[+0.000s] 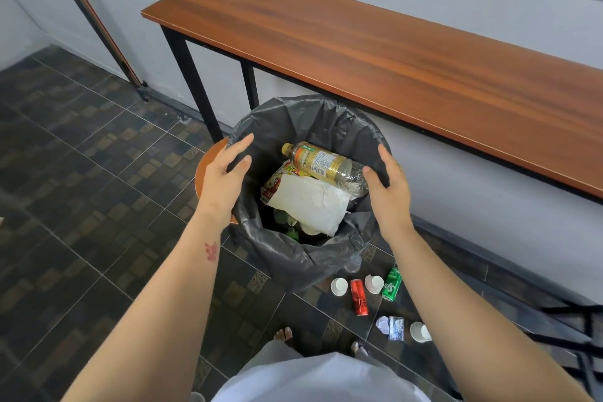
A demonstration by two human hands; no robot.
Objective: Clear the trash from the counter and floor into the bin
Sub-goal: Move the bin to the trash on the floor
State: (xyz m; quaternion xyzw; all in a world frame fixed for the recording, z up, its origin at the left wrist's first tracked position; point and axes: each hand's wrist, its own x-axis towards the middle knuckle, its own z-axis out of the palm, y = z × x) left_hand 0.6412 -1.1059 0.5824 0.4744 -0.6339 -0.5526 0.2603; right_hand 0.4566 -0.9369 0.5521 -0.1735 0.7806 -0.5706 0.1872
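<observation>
Each grip is spread and empty: the left hand [225, 178] and right hand [390, 186] hover at opposite rims of the bin [303, 251], lined with a black bag. Inside lie a plastic bottle [321, 161], white paper [310, 202] and what may be a snack wrapper [277, 178]. On the floor [81, 173] just beside it lie a red can [359, 297], green can [391, 284] and paper cups [339, 286]. The desk [391, 52] stands behind.

Black-lined bin [261, 127] part-full; cans [359, 297], cups [339, 286] alongside.

Head view, steeply downward, close above bin [257, 127].
</observation>
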